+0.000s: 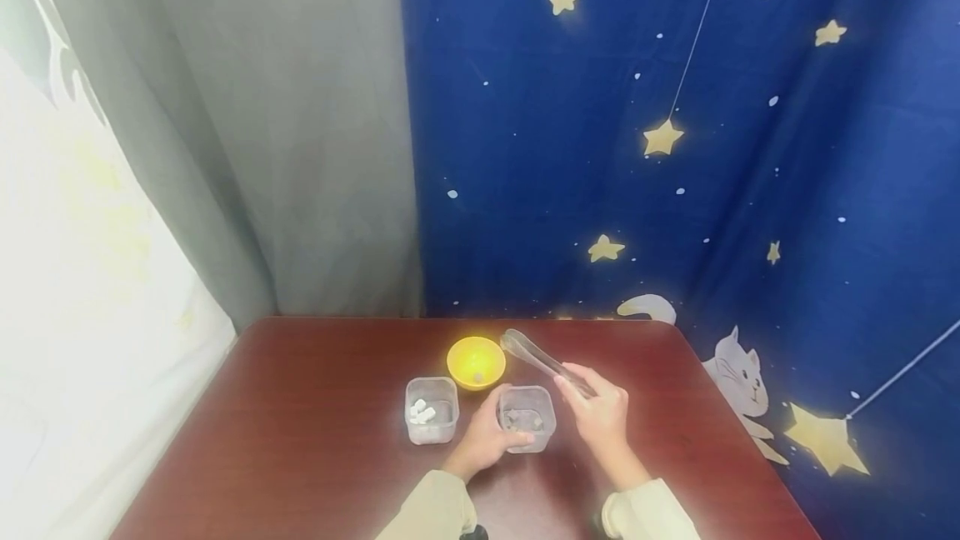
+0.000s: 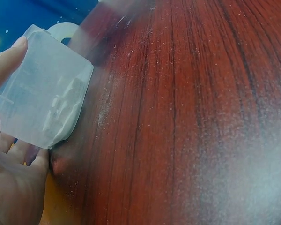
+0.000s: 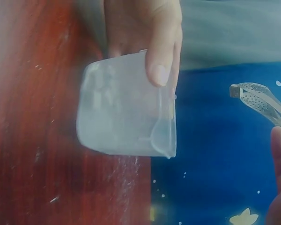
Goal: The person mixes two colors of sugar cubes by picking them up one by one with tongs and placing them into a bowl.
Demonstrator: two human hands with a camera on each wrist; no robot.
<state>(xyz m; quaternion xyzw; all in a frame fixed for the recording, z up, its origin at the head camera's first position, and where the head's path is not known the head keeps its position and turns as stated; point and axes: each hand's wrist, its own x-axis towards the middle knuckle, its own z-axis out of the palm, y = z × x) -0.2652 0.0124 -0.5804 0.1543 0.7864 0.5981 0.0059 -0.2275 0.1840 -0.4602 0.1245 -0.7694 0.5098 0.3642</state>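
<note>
My left hand [image 1: 483, 438] grips a clear plastic container [image 1: 528, 444] by its side, thumb near the rim. Several small pieces [image 1: 525, 420] lie at its bottom; their kind cannot be made out. In my right hand [image 1: 602, 412] are metal tongs [image 1: 538, 357], slanting up and left with their tips near the yellow bowl [image 1: 454, 363]. The right wrist view shows a small brownish cube [image 3: 235, 91] pinched between the perforated tong tips. Inside the bowl sits one small greyish piece [image 1: 477, 377].
A second clear container [image 1: 431, 437], holding several white pieces [image 1: 422, 412], stands left of my left hand. All this is on a reddish-brown wooden table [image 1: 315, 407]. Grey and blue star-patterned curtains [image 1: 525, 148] hang behind its far edge.
</note>
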